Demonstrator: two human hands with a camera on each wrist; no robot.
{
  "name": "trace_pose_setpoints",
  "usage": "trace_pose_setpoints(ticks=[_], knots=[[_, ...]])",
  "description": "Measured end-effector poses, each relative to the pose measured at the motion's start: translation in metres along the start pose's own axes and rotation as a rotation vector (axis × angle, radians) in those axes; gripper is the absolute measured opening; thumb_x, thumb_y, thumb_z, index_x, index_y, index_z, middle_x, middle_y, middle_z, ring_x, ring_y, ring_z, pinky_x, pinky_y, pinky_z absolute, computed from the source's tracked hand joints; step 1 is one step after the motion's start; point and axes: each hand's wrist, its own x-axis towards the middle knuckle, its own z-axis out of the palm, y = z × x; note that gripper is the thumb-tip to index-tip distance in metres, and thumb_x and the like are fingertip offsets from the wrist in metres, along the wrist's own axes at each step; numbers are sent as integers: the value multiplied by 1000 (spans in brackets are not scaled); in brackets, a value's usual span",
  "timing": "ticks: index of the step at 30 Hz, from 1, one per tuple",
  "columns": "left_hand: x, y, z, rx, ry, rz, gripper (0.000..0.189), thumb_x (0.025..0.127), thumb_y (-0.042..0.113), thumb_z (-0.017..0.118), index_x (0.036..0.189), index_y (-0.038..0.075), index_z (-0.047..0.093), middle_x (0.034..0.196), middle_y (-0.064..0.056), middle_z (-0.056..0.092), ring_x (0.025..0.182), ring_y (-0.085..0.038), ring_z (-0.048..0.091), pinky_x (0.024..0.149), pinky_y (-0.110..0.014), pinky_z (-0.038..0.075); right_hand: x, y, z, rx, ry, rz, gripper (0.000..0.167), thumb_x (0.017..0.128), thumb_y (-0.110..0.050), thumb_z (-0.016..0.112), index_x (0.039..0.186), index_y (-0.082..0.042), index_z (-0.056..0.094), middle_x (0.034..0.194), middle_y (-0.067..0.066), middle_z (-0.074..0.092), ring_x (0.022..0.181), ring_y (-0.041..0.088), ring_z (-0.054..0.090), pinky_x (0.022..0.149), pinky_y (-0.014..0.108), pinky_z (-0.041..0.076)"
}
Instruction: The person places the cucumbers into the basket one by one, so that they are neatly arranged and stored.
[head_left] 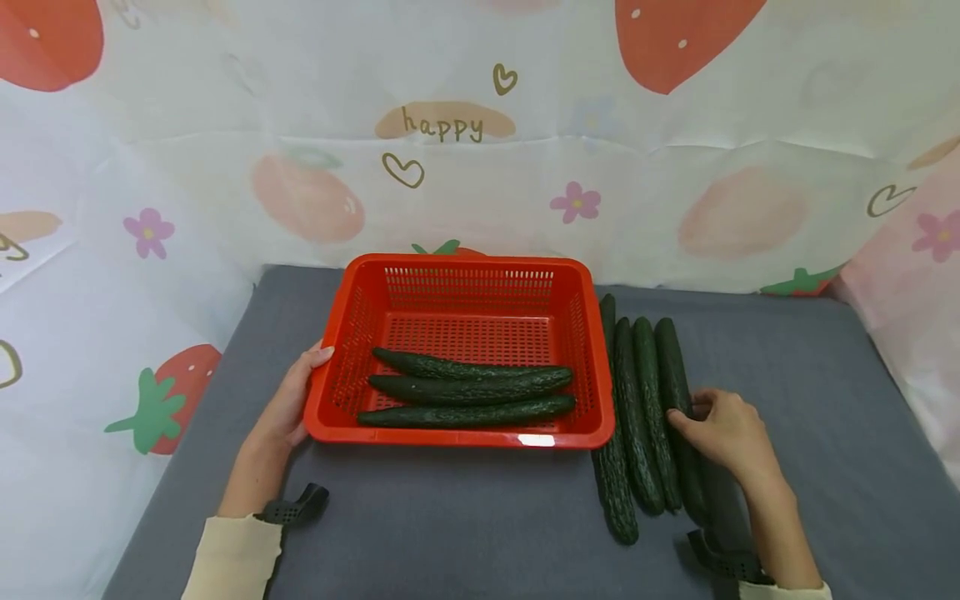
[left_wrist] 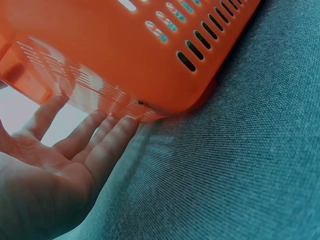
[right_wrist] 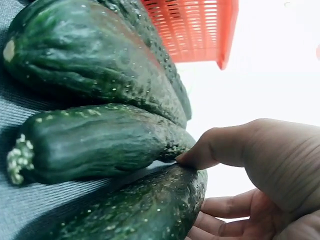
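Observation:
A red plastic basket (head_left: 459, 435) holds three dark green cucumbers (head_left: 472, 389) lying crosswise. My left hand (head_left: 296, 393) is at its left side, thumb by the rim; in the left wrist view the fingers (left_wrist: 112, 137) reach out fairly straight against the perforated wall. To the right of the basket, several cucumbers lie side by side on the cloth. My right hand (head_left: 723, 429) grips the outermost cucumber (head_left: 678, 417) near its middle. In the right wrist view the thumb is on one side of that cucumber (right_wrist: 150, 207) and the fingers curl round the other.
A grey cloth (head_left: 465, 525) covers the table. The other loose cucumbers (head_left: 637, 417) lie between the gripped one and the basket, the leftmost right at the basket's side. Behind hangs a white curtain (head_left: 465, 200) printed with strawberries, flowers and hearts.

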Motion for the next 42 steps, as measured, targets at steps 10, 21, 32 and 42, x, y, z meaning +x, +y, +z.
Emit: trace_pose_setpoints(ticks=[10,21,32,42], knots=[[3,1,3,28,1,-8,38,114,36,34,148,21,40,122,7,67,104,-6,70,90,-27,62,-1,8,-4,-21,5,-9,64,103,-38,64,139,14,56,131,39,65,114,54,66,83,59,57],[4,5,3,67,29,-9,38,113,38,36,146,20,43,121,5,68,103,-7,70,90,-27,62,-6,7,-7,-21,52,-25,64,104,-40,63,142,11,56,134,37,65,115,52,68,81,59,58],[-3,4,2,31,27,-35,36,113,37,37,147,27,42,125,10,66,106,-4,68,91,-25,62,-10,1,-10,-17,97,-48,62,103,-41,66,142,7,58,132,34,68,113,49,70,79,58,59],[-4,2,2,54,30,-13,35,114,37,37,145,23,42,122,7,67,103,-6,69,90,-25,62,-13,-9,-12,-5,129,-83,64,105,-44,62,146,6,56,135,33,66,114,50,69,77,59,58]])
